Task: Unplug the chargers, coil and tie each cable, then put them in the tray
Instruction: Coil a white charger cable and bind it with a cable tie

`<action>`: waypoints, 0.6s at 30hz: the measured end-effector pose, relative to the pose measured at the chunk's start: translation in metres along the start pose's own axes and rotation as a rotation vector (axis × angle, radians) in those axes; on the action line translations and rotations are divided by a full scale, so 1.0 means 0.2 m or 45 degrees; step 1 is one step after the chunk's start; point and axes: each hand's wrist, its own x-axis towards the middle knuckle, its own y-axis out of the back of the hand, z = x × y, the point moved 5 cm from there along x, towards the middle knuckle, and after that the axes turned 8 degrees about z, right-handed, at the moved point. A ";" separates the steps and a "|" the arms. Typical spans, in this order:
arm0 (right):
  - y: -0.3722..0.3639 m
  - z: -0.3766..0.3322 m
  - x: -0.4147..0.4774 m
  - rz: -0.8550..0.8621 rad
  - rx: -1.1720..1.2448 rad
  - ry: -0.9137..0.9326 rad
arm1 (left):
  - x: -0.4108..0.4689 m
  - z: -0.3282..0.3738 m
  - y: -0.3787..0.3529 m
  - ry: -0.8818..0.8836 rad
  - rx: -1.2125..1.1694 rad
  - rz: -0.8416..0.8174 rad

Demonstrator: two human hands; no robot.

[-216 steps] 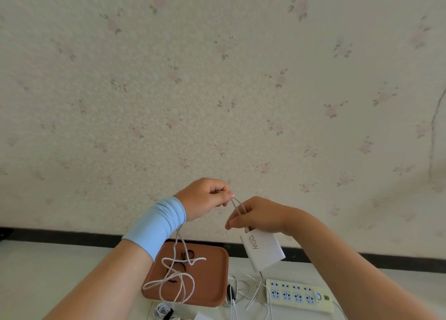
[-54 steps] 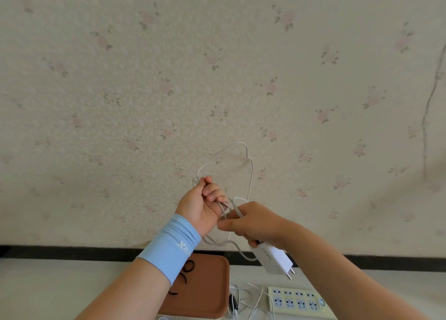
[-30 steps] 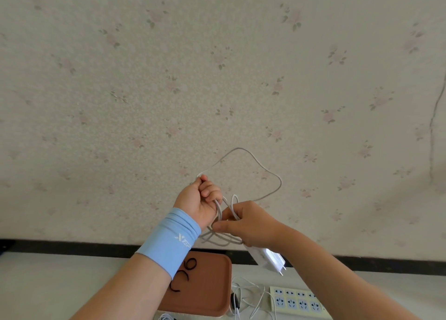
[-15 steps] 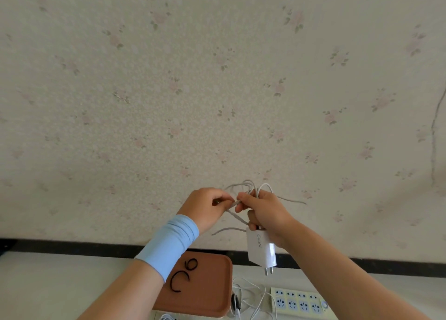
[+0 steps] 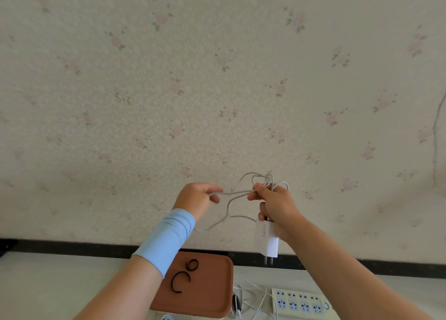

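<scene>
My right hand grips a white charger with its prongs pointing down, and pinches loops of its white cable above the fingers. My left hand, with a light blue sleeve on the wrist, pinches a strand of the same cable and holds it out to the left. A slack loop of cable hangs between the two hands. Below them the brown tray lies on the white table with curved black ties in it.
A white power strip lies right of the tray. Loose white cables and a black plug lie between tray and strip. A floral papered wall with a black baseboard stands behind the table.
My left hand has pulled its strand out to the left, so the hands are further apart. The charger hangs lower from my right hand, and the cable loops have drawn tighter.
</scene>
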 end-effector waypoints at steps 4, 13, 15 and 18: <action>0.00 -0.01 -0.01 -0.022 0.057 -0.015 | -0.06 -0.02 -0.08 -0.045 0.413 -0.305; 0.00 -0.02 -0.06 -0.095 0.028 -0.010 | -0.12 -0.05 -0.21 -0.160 0.520 -0.658; 0.01 -0.03 -0.05 -0.072 0.040 -0.009 | -0.12 -0.06 -0.22 -0.008 0.249 -0.696; 0.02 -0.04 -0.03 -0.102 -0.026 -0.028 | -0.10 -0.05 -0.20 0.177 -0.138 -0.585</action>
